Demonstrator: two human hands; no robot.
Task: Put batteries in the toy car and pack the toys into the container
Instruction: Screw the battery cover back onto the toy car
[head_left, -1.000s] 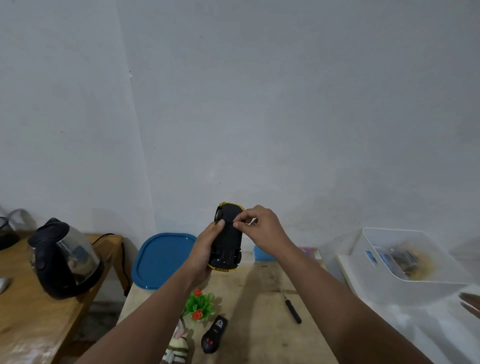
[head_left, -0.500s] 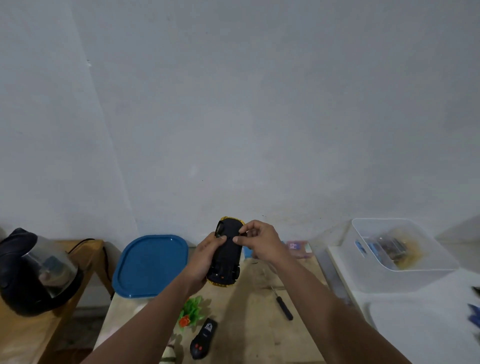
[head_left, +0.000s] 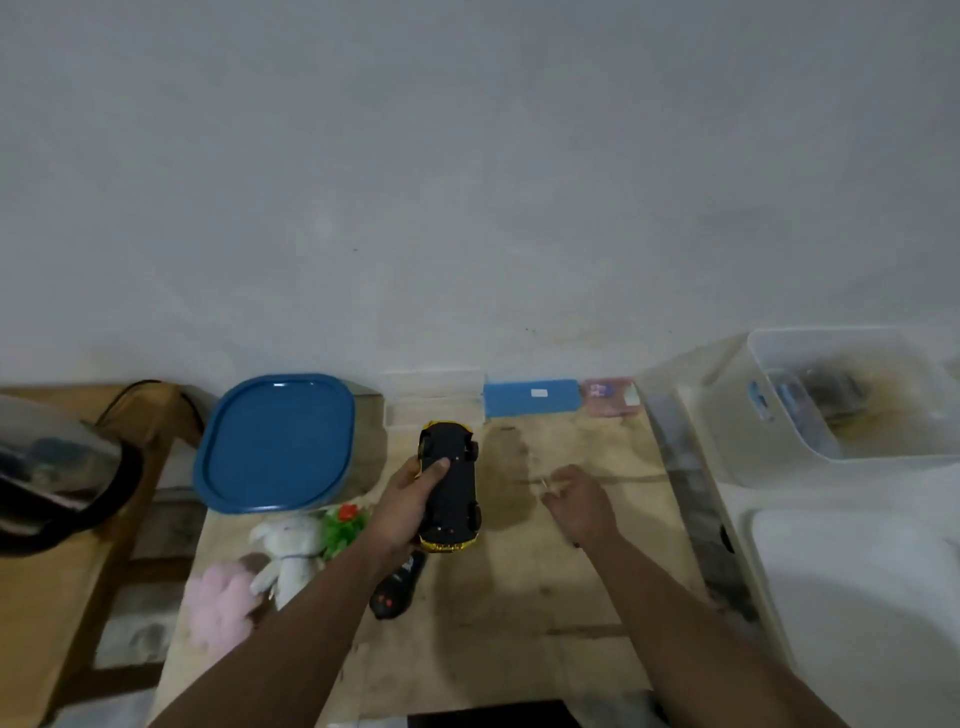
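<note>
Two hands over the wooden table (head_left: 467, 649) — left hand (head_left: 402, 512) grips the upturned toy car (head_left: 451, 486); right hand (head_left: 574, 501), apart, pinches something small — too blurred to name.

**Bystanders on and around the wooden table**

A dark electric kettle (head_left: 57, 483) with a shiny body sits at the left edge of the frame on a side table (head_left: 49, 608), its cord (head_left: 140, 389) trailing behind. Against the wall, upper centre, stand a clear plastic box (head_left: 431, 397), a blue box (head_left: 530, 397) and a pink packet (head_left: 608, 397). Right of frame, a white surface (head_left: 857, 582) fills the corner.
</note>
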